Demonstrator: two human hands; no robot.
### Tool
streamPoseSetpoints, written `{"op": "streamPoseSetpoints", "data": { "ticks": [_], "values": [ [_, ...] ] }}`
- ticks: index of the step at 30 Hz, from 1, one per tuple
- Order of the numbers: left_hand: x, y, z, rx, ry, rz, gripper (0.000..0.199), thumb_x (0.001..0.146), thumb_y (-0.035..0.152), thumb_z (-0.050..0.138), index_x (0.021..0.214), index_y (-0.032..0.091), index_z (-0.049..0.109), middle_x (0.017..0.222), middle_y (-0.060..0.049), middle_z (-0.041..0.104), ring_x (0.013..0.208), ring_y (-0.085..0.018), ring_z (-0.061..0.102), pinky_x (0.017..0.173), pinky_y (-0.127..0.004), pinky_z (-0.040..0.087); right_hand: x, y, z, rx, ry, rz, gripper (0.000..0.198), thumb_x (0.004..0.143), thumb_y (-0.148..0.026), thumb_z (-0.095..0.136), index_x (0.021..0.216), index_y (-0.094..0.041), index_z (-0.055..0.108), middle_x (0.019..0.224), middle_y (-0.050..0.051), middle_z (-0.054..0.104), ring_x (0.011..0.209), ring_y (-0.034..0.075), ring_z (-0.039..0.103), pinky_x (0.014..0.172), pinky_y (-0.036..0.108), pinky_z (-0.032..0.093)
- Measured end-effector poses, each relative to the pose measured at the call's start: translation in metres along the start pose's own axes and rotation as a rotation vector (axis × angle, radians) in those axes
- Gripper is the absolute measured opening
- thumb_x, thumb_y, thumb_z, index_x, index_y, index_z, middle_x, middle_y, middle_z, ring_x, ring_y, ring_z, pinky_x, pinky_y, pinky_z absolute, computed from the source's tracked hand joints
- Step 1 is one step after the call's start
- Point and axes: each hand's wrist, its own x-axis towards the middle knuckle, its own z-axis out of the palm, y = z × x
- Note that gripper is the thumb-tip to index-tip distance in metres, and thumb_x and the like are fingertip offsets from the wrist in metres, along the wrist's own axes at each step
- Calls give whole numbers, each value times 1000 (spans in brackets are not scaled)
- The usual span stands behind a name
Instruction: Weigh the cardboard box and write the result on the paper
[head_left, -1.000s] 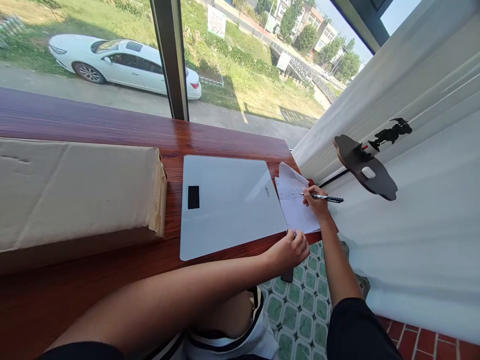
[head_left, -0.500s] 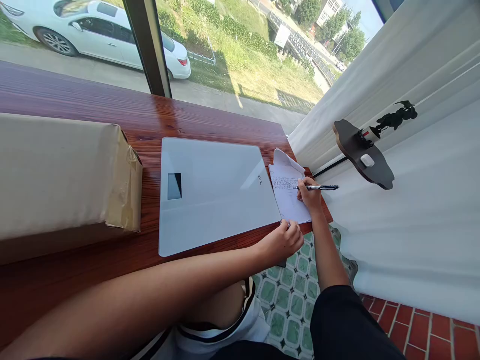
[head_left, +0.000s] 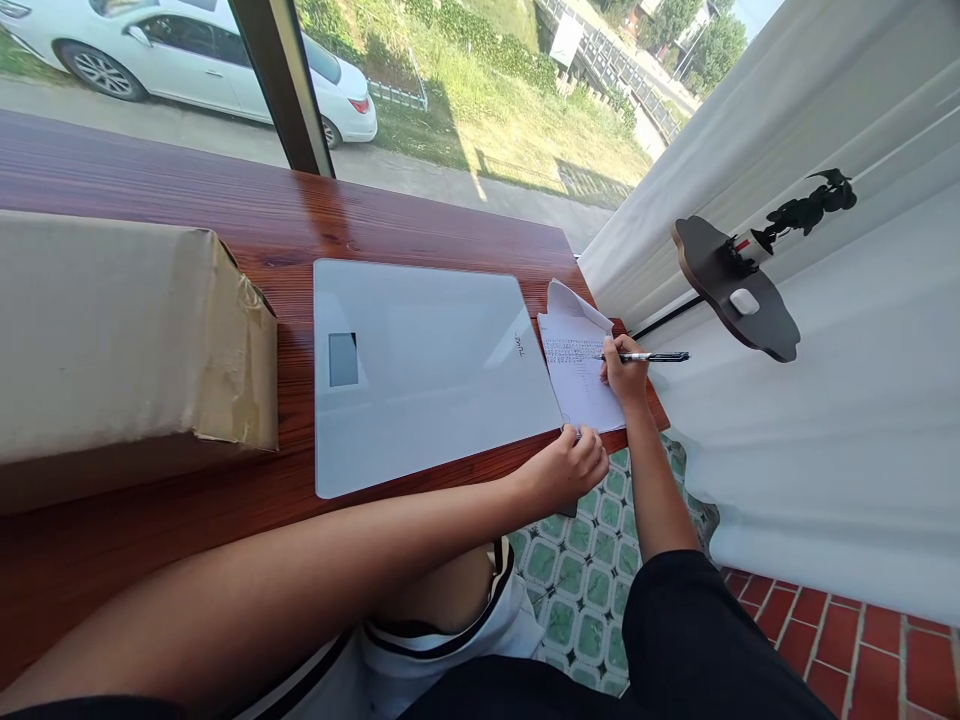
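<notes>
Left hand [head_left: 571, 465], fingers curled, pins the near edge of the paper sheet [head_left: 581, 380] at the wooden counter's [head_left: 225, 230] front-right corner, just right of the white scale [head_left: 427, 370]. Right hand [head_left: 624, 372] grips the pen [head_left: 645, 356], tip on paper. Judgement: upper lines written, lower part still blank

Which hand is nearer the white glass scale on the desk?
Left. The left hand rests at the desk edge by the scale's near right corner; the right hand holds a pen over the paper, farther right.

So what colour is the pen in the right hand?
Black with a silvery middle band, head view: pen, right hand.
</notes>
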Motion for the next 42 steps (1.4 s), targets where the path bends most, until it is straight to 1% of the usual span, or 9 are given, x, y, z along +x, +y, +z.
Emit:
{"op": "streamPoseSetpoints", "data": {
  "ticks": [5,9,12,16,21,24,30,35,42],
  "values": [
    [0,-1,-1,-15,-6,0,38,98,16,39,129,12,60,128,-17,66,114,-26,61,89,-41,46,3,3,0,47,92,6,38,94,-51,52,72,-21,46,47,-4,46,38,12,44,44,27,39],
    [0,0,-1,9,7,3,37,97,18,41,128,13,61,127,-16,67,113,-26,62,88,-41,48,5,4,1,20,147,40,38,95,-51,51,73,-20,51,46,-3,46,38,11,44,42,26,37],
    [0,0,-1,35,14,0,37,97,18,43,128,14,62,127,-15,68,112,-25,63,87,-40,49,5,5,1,-6,113,46,39,95,-52,52,72,-20,50,46,-3,47,38,11,45,41,26,38],
    [1,-1,-3,64,21,2,37,97,18,43,128,16,62,127,-13,68,112,-25,64,87,-39,50,3,5,1,-1,82,22,41,95,-53,55,72,-21,45,47,-4,47,37,12,46,42,26,41],
    [1,-1,-4,64,39,-5,37,97,19,42,127,17,63,126,-13,69,111,-25,64,88,-40,51,3,6,1,-45,14,-18,40,90,-51,66,72,-20,45,51,-5,51,41,12,52,44,25,42],
    [0,-1,-4,74,57,-13,36,97,18,41,125,17,64,124,-12,70,110,-24,65,87,-39,51,3,6,1,-25,1,-3,40,92,-50,62,72,-21,45,51,-4,51,41,12,51,42,25,41],
    [1,-1,-4,79,30,-5,36,98,18,42,126,17,63,125,-12,70,110,-24,65,86,-39,50,4,6,1,-28,3,-20,39,96,-49,55,71,-21,45,49,-4,49,40,12,49,45,26,41],
    [1,-1,-3,67,36,-9,36,98,18,41,125,17,64,125,-12,70,110,-23,65,86,-39,50,4,7,2,-59,3,-68,39,97,-47,54,71,-21,43,48,-4,48,41,12,49,48,27,41],
    [1,0,0,57,29,-1,38,98,17,40,127,16,63,126,-13,70,111,-24,65,87,-39,50,4,6,1,-63,-7,-60,40,97,-47,54,70,-21,44,50,-3,50,42,12,49,48,27,41]
  ]
}}
